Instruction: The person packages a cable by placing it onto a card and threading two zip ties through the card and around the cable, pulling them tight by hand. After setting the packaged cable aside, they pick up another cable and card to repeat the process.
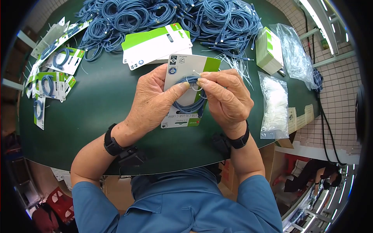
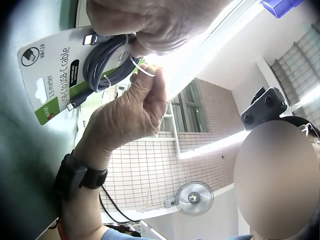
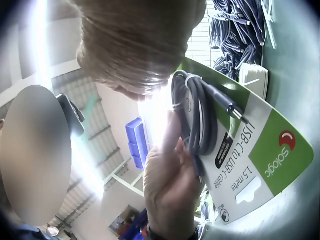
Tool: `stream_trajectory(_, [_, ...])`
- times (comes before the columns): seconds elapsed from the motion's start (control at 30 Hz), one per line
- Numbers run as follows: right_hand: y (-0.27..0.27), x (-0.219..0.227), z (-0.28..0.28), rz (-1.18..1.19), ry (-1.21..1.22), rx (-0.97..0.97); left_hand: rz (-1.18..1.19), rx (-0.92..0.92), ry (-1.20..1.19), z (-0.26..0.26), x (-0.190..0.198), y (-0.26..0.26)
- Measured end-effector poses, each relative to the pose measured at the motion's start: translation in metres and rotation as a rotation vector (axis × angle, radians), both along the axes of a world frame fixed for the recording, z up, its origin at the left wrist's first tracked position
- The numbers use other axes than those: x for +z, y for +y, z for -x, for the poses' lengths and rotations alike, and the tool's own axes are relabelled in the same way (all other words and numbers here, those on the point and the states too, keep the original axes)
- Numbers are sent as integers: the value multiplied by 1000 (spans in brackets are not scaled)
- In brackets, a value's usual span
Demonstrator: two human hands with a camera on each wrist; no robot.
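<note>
Head view looking down, wrist views close beneath, seemingly facing up, all sharing the card (image 1: 185,91)

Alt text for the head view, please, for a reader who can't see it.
Two hands hold a white-and-green packaging card with a coiled blue USB cable over a dark green table: the left hand grips the card while the right hand pinches a thin white tie at the coil. Behind lie a heap of blue cables, stacked cards and finished packs.

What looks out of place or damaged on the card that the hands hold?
Nothing stands out. The blue cable lies coiled flat on the card, undamaged; the left hand holds it while the right hand pinches a white tie.
</note>
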State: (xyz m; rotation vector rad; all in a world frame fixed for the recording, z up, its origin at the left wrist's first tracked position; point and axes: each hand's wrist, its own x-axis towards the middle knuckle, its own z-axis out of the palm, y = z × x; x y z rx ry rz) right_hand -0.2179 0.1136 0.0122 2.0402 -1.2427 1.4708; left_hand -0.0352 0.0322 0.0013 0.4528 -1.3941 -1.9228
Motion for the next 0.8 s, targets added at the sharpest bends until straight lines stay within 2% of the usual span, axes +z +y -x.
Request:
stream_trajectory(0.37, [-1,0,1,-41,-3,-3,17,7,-4,0,0,1])
stream_trajectory(0.47, [-2,1,2,-71,-6,-10,114,45,-67,0,2,5])
stream_trajectory(0.6, [-6,-2,2,-51,-49,-17,114,51,-59,0,3,7])
stream_trajectory(0.7, [-6,0,0,-133,-107,-9,92,40,-79,-1,3,7])
stream_trajectory(0.8, [-4,6,2,-143,-32,0,85,32,-84,-1,4,6])
